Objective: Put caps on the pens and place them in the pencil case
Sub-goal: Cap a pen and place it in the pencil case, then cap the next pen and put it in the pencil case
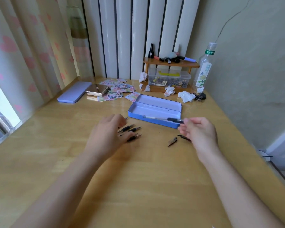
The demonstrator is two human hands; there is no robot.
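An open blue pencil case (155,107) lies on the wooden desk, its inside empty. My right hand (199,134) pinches the capped end of a clear pen (161,118), which hangs level over the case's front wall. My left hand (109,137) lies palm down with spread fingers over a bunch of uncapped black-grip pens (132,129), whose tips point right. Two loose black caps (173,141) lie on the desk just left of and partly under my right hand.
The case's lilac lid (74,94) lies at the back left beside a small metal box (97,91) and scattered stickers. A wooden shelf with a clear storage box (169,79), crumpled tissues (187,96) and a plastic bottle (203,68) stand at the back right, near the wall.
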